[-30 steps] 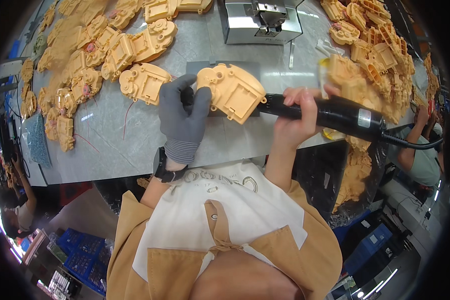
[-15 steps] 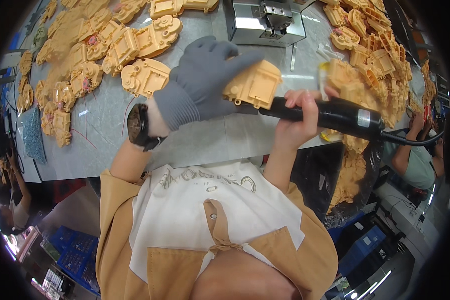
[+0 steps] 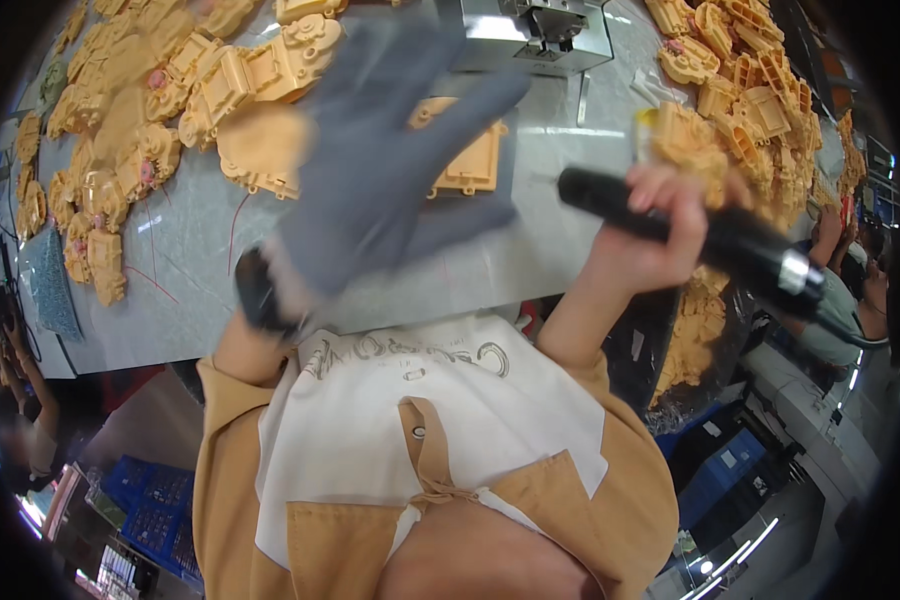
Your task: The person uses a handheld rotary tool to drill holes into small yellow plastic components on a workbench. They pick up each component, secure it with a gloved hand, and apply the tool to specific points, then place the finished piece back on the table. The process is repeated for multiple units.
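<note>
Yellow casing shows partly behind the left grip, whose gloved fingers are spread wide, nothing visibly held. Right grip is wrapped around a black tool. Half a second ago the tool's nose sat right at a casing beside the left grip; now surface shows between, so tool work seems paused. Glove hides the casing's left part; blur smears the tool's tip and another casing further left.
</note>
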`<state>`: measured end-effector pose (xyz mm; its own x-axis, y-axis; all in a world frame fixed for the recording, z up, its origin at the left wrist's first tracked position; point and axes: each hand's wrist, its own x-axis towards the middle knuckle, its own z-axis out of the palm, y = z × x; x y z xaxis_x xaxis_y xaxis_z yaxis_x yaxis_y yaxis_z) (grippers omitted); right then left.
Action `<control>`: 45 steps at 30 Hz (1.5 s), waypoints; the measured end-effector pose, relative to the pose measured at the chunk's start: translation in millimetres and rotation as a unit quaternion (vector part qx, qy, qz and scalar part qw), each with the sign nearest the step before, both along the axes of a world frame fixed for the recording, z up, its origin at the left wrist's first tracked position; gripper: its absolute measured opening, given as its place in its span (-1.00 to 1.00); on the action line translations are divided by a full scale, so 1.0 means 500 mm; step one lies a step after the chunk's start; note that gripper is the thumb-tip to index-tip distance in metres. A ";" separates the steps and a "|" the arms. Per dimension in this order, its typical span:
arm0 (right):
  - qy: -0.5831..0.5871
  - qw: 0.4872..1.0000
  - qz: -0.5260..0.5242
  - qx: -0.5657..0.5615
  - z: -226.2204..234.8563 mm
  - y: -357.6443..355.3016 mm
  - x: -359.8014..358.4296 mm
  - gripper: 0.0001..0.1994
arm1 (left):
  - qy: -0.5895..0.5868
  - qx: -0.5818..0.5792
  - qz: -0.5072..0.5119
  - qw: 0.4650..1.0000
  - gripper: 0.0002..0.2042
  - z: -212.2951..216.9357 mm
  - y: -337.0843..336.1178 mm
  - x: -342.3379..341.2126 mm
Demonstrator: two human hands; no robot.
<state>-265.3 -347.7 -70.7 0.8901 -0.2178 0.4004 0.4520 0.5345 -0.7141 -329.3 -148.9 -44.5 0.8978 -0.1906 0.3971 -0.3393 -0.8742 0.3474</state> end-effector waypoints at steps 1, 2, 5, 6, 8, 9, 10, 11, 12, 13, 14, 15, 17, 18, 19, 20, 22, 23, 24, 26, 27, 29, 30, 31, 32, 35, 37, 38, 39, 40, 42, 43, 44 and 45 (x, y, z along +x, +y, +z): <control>-0.029 0.999 -0.021 -0.023 0.028 0.015 0.026 -0.48 | 0.105 -0.044 -0.010 0.993 -0.37 -0.079 -0.010 0.012; -0.062 0.998 -0.021 -0.021 0.047 0.008 0.063 -0.46 | 0.085 -0.046 -0.008 0.995 -0.37 -0.073 -0.019 0.019; -0.125 0.992 0.015 -0.030 0.102 0.046 0.114 -0.44 | 0.010 -0.023 0.059 0.998 -0.35 -0.041 -0.001 0.001; -0.140 0.989 0.040 -0.016 0.108 0.062 0.133 -0.44 | 0.034 -0.060 0.057 0.996 -0.34 -0.059 0.006 -0.011; -0.195 0.976 -0.006 -0.095 0.119 0.099 0.169 -0.47 | 0.078 -0.138 0.042 0.986 -0.32 -0.125 0.010 -0.027; -0.191 0.969 -0.014 -0.155 0.107 0.109 0.190 -0.50 | 0.069 -0.145 0.064 0.985 -0.29 -0.144 0.007 -0.039; -0.194 0.958 -0.025 -0.211 0.107 0.125 0.202 -0.52 | 0.055 -0.152 0.068 0.985 -0.28 -0.152 0.007 -0.040; -0.132 0.964 -0.045 -0.228 0.105 0.145 0.194 -0.64 | 0.041 -0.158 0.071 0.984 -0.26 -0.158 0.007 -0.040; -0.112 0.962 -0.038 -0.246 0.105 0.151 0.189 -0.64 | 0.029 -0.168 0.077 0.982 -0.24 -0.163 0.003 -0.043; -0.093 0.959 -0.033 -0.264 0.106 0.156 0.183 -0.64 | 0.015 -0.170 0.091 0.981 -0.25 -0.169 -0.001 -0.045; -0.075 0.956 -0.028 -0.284 0.108 0.159 0.178 -0.64 | 0.001 -0.173 0.106 0.979 -0.27 -0.175 -0.007 -0.044; -0.096 0.944 0.007 -0.317 0.111 0.138 0.172 -0.56 | -0.013 -0.174 0.122 0.977 -0.28 -0.177 -0.008 -0.047; -0.083 0.969 0.095 -0.211 0.107 0.116 0.121 -0.48 | 0.000 -0.185 0.122 0.975 -0.30 -0.171 -0.008 -0.046; -0.081 0.976 0.089 -0.182 0.105 0.101 0.082 -0.46 | 0.007 -0.194 0.126 0.973 -0.31 -0.173 -0.012 -0.045; -0.090 0.977 0.096 -0.167 0.096 0.093 0.057 -0.42 | 0.010 -0.201 0.117 0.973 -0.32 -0.173 -0.010 -0.051; -0.100 0.977 0.107 -0.154 0.087 0.088 0.035 -0.37 | 0.013 -0.208 0.109 0.972 -0.32 -0.173 -0.004 -0.053; -0.134 0.977 0.037 -0.163 0.088 0.092 0.057 -0.40 | 0.009 -0.218 0.083 0.972 -0.34 -0.179 -0.003 -0.047; -0.127 0.979 0.048 -0.149 0.107 0.098 0.081 -0.44 | 0.007 -0.220 0.077 0.972 -0.34 -0.182 -0.006 -0.046; -0.164 0.972 0.044 -0.161 0.114 0.100 0.118 -0.48 | 0.000 -0.217 0.076 0.973 -0.35 -0.184 -0.006 -0.044; -0.136 0.973 0.047 -0.180 0.133 0.114 0.177 -0.50 | -0.008 -0.208 0.081 0.975 -0.36 -0.179 -0.004 -0.044; -0.162 0.964 0.023 -0.210 0.122 0.130 0.200 -0.53 | -0.012 -0.205 0.084 0.975 -0.36 -0.183 -0.005 -0.043; -0.159 0.957 -0.033 -0.242 0.111 0.176 0.199 -0.59 | -0.018 -0.202 0.077 0.976 -0.40 -0.180 -0.006 -0.040; -0.126 0.959 -0.062 -0.246 0.103 0.198 0.183 -0.62 | -0.018 -0.203 0.077 0.976 -0.41 -0.181 -0.008 -0.045; -0.111 0.960 -0.058 -0.252 0.107 0.197 0.178 -0.63 | -0.026 -0.208 0.075 0.975 -0.43 -0.181 -0.007 -0.044; -0.095 0.960 -0.055 -0.259 0.113 0.192 0.171 -0.63 | -0.034 -0.213 0.073 0.974 -0.44 -0.182 -0.005 -0.038; -0.081 0.949 0.054 -0.299 0.101 0.138 0.112 -0.57 | -0.022 -0.224 0.063 0.972 -0.46 -0.182 0.005 -0.044; -0.103 0.956 0.066 -0.266 0.099 0.107 0.069 -0.51 | -0.013 -0.229 0.065 0.971 -0.45 -0.186 0.002 -0.045; -0.102 0.960 0.071 -0.252 0.097 0.105 0.057 -0.50 | -0.012 -0.222 0.077 0.972 -0.44 -0.186 -0.001 -0.049; -0.104 0.963 0.073 -0.237 0.097 0.105 0.046 -0.49 | -0.015 -0.212 0.085 0.974 -0.43 -0.183 -0.001 -0.044; -0.100 0.969 0.076 -0.214 0.095 0.116 0.034 -0.49 | -0.018 -0.201 0.093 0.975 -0.42 -0.184 -0.001 -0.043; -0.109 0.971 0.048 -0.206 0.110 0.122 0.037 -0.49 | -0.007 -0.216 0.070 0.974 -0.40 -0.195 -0.003 -0.043; -0.124 0.969 0.031 -0.213 0.118 0.130 0.066 -0.49 | -0.009 -0.218 0.069 0.973 -0.39 -0.195 -0.002 -0.042; -0.139 0.966 0.013 -0.219 0.124 0.136 0.099 -0.48 | -0.010 -0.221 0.068 0.973 -0.39 -0.195 -0.001 -0.041; -0.180 0.950 0.007 -0.254 0.128 0.137 0.137 -0.51 | -0.011 -0.222 0.072 0.972 -0.39 -0.194 -0.001 -0.045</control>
<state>-196.7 -279.1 -6.8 0.6766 0.0968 0.7299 0.7114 0.1701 -0.6819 -351.7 -149.3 -141.5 0.8927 0.1314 0.4311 -0.2361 -0.6785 0.6956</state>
